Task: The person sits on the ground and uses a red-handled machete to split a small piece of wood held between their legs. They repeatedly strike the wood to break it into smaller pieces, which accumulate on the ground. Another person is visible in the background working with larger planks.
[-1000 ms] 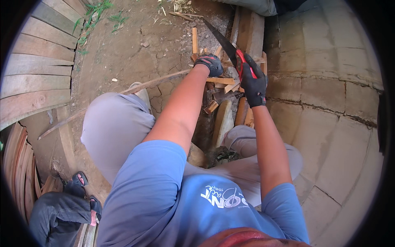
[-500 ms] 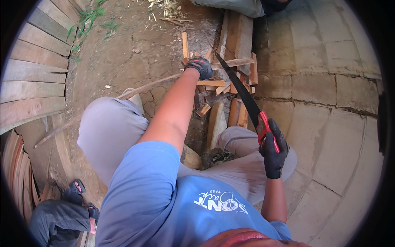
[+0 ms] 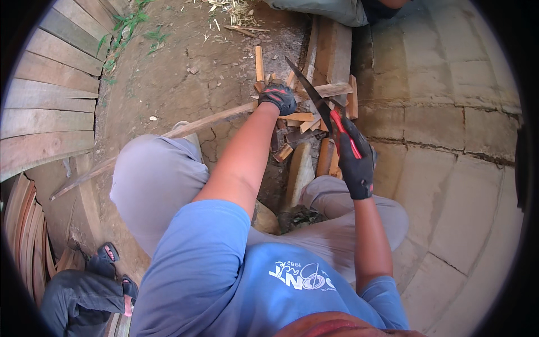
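Observation:
A long, thin wooden strip [image 3: 216,118] runs from the lower left, past my knee, to the wood pieces in the middle. My left hand [image 3: 278,98], in a black and red glove, is closed around it near its far right end. In my right hand [image 3: 357,165], also gloved, is the red handle of a handsaw. The dark saw blade [image 3: 315,96] slants up and left, crossing the strip just right of my left hand. Whether its teeth touch the wood, I cannot tell.
Short wood offcuts [image 3: 297,117] lie under and around the strip, beside a thick beam [image 3: 338,53]. A concrete block wall [image 3: 432,126] stands at the right, stacked boards [image 3: 50,106] at the left. Another person's leg [image 3: 84,297] shows at lower left; grey cloth [image 3: 325,11] is at the top.
My right hand has pushed the saw forward, up and slightly left, so the handle is now closer to the strip. My left hand keeps its hold on the strip.

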The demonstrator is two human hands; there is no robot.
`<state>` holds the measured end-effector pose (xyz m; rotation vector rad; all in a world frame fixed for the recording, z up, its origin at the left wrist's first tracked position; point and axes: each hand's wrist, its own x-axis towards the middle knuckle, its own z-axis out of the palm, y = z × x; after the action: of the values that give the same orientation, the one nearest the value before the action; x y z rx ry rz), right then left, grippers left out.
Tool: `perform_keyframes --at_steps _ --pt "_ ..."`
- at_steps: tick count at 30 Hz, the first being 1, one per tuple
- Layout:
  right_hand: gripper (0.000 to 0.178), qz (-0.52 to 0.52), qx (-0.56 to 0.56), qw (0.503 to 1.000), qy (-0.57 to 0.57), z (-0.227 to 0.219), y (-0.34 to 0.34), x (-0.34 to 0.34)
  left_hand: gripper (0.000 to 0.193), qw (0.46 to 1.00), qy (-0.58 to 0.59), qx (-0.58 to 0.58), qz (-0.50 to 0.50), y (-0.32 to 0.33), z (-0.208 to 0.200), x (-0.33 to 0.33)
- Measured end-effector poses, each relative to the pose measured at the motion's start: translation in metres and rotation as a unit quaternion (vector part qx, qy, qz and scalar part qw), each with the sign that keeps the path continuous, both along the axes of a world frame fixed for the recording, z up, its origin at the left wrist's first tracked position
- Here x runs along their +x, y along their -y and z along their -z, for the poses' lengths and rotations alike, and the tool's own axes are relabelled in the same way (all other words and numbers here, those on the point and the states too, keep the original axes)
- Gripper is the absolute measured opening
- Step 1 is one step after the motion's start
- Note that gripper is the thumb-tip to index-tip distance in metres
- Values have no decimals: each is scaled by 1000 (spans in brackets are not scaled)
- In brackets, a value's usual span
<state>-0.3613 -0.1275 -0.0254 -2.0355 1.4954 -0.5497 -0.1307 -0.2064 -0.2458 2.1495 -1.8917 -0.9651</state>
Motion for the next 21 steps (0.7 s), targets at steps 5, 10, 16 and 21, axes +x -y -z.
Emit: perform_keyframes --at_steps 5,10,16,21 --pt "38 -9 21 999 35 33 38 31 47 1000 -7 -1 -22 -7 -9 -4" --pt "43 -21 20 999 -18 45 64 50 42 1000 17 4 -9 -10 -21 -3" --pt "48 -23 2 999 -28 83 90 77 39 999 -8 -7 -35 -10 -17 -6" --pt "47 -15 2 998 -54 97 107 87 38 1000 -6 -12 -25 -12 -18 -5"
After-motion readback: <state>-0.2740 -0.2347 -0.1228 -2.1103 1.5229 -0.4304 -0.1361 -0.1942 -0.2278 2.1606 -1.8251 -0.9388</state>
